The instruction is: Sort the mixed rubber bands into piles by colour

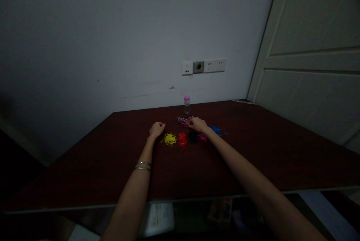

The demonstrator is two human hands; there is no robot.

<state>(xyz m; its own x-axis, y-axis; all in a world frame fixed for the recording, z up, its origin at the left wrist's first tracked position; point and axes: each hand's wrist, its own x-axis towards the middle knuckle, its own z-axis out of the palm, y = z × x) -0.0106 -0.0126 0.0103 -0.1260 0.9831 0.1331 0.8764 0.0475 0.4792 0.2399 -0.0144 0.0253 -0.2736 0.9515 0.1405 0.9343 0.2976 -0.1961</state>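
Small piles of tiny coloured rubber bands lie in a row on the dark red table (pixel 112 166): yellow (pixel 170 139), red (pixel 182 139), black (pixel 192 136), pink (pixel 202 136) and blue (pixel 216 130). Behind them is a mixed-colour pile (pixel 182 121). My right hand (pixel 198 124) rests at the mixed pile's right edge, fingers curled down onto it. My left hand (pixel 156 128) lies on the table just left of the yellow pile, fingers curled into a loose fist; I cannot make out anything in it. Two thin bracelets (pixel 143 165) circle my left wrist.
A small clear bottle with a pink cap (pixel 186 104) stands behind the mixed pile near the wall. Wall sockets (pixel 203 66) sit above it. A pale door (pixel 312 57) stands at the right. Papers (pixel 157 218) show under the table's front edge.
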